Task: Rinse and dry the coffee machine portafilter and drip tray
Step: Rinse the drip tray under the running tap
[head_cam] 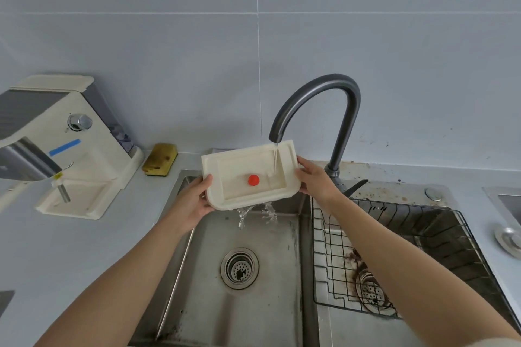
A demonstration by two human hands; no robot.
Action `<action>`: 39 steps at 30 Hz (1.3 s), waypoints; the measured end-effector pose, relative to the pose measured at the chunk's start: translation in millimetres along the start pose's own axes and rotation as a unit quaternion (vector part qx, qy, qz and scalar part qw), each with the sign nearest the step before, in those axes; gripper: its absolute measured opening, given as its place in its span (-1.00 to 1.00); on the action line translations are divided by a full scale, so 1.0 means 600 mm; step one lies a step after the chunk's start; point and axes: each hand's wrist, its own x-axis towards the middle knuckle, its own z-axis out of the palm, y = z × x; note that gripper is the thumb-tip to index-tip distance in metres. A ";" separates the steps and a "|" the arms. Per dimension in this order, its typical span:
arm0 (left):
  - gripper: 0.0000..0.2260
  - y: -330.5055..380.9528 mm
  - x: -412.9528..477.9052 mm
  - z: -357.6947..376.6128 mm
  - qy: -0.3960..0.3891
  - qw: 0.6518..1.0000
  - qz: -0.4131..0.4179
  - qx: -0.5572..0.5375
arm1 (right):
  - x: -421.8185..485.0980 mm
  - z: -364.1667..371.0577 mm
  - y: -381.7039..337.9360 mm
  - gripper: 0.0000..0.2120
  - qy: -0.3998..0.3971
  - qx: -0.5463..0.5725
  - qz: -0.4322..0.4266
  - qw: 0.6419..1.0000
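Our two bare forearms reach up from the bottom corners and meet over the sink. Nearest us are its two steel basins, each with one round drain. The left basin (267, 307) has a drain (239, 268) at its middle. The right basin (442, 234) holds one black wire rack (332, 256), and through it shows the second drain (370, 291), ringed with dark brown specks that may be coffee grounds, though we can't tell from here.

Above the left basin we hold the one drip tray (225, 166), cream plastic, by its two short ends. The left hand (194, 203) grips the left end, thumb on the rim and fingers curled beneath. The right hand (315, 183) grips the right end the same way. The tray tips toward us. One red knob (253, 180) sits in its hollow, along with shallow water. Water spills over the near edge in two splashing streams (255, 214) into the left basin.

One dark curved tap (335, 87) arches over the tray and runs a thin stream (275, 156) onto the tray's far right corner.

Farther left on the counter (84, 248), one yellow sponge (159, 159) lies against the wall, just beside one cream coffee machine (84, 127).
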 end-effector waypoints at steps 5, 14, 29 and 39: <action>-0.83 -0.001 0.017 0.004 -0.028 0.999 0.004 -0.043 | 0.001 -0.006 -0.025 -0.61 0.006 -0.033 -0.054 0.998; -0.19 -0.032 0.037 -0.021 -0.093 0.991 -0.017 -0.096 | 0.017 0.003 -0.036 -0.60 0.020 -0.132 -0.067 0.989; -0.45 -0.095 0.061 -0.014 -0.128 0.979 -0.046 -0.150 | 0.014 0.000 -0.065 -0.60 0.046 -0.257 -0.055 0.964; -0.35 -0.097 0.082 0.021 -0.178 0.969 -0.064 -0.160 | 0.009 -0.036 -0.079 -0.58 0.084 -0.298 -0.045 0.950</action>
